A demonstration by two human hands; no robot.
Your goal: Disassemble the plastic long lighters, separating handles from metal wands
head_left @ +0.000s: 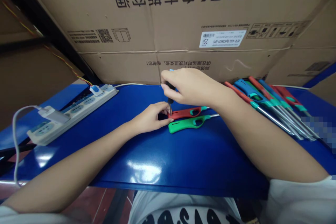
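My right hand [183,85] is closed around the dark handle of a screwdriver [170,100], held upright with its shaft pointing down. The tip meets the handle end of a red long-neck lighter [183,113] lying on the blue table. With its fingers and thumb, my left hand [151,117] grips that same end of the red lighter. Just in front of it, and close alongside, lies a green long-neck lighter [186,125]. Both lighters point their metal tubes to the right; my right forearm hides part of that side.
A pile of several red, blue and green lighters [273,99] lies at the right. On the left stands a white power strip [76,112] with a charger [54,114] and a plug [96,90] in it. A large cardboard box [136,35] walls off the back of the blue table [118,168].
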